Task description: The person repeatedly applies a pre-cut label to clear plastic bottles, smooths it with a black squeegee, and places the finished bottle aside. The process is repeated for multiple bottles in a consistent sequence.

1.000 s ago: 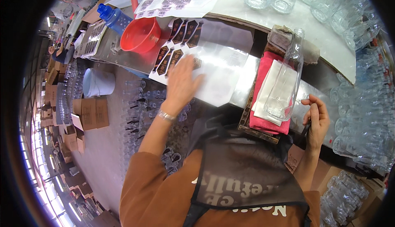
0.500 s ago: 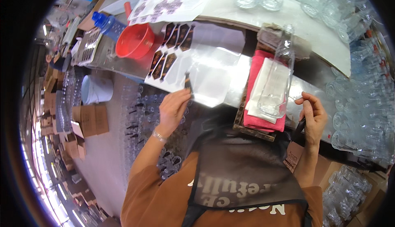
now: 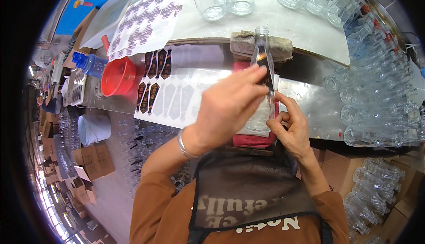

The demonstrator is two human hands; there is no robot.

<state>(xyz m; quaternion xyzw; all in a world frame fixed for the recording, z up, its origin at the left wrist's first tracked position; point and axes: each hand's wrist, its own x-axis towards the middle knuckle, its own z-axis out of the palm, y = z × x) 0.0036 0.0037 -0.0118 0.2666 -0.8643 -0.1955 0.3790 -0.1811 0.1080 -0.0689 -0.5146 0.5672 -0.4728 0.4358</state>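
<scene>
From the head camera, the person is laying a dark label (image 3: 265, 69) on a clear glass bottle (image 3: 262, 80) lying on a pink cloth (image 3: 250, 138). The left hand (image 3: 230, 107) is pinching the label over the bottle. The right hand (image 3: 290, 126), just below, is curling its fingers against the bottle's side. Pressing slowly from one end should keep the label flat.

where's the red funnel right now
In the head view the red funnel sits on the metal counter far to the person's left, beside the blue bottle and just left of the sticker sheet.
</scene>
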